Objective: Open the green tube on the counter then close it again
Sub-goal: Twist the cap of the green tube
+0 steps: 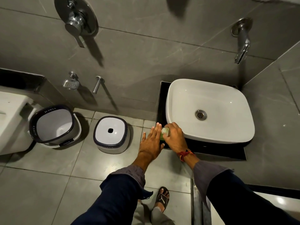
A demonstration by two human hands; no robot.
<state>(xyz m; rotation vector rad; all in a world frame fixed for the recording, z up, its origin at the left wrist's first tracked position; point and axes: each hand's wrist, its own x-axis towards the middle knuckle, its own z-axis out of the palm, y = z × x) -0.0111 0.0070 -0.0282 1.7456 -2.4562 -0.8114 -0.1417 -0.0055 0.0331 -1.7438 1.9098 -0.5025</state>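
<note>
From the head view, we are working at the counter's [211, 153] front-left corner, just beside the basin [211, 109]. Our right hand [174, 138] is closing its fingers around the cap end of the green tube [162, 135], probably to twist or press it. Our left hand [151, 142] is lying flat with fingers spread, pressing against the tube's side, likely bracing it so it does not slide off the edge. We cannot tell whether the cap is on or off.

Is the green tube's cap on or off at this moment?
Cannot tell. The right hand closes over the green tube at its pale top end, hiding the cap; the left hand lies flat beside it.
</note>
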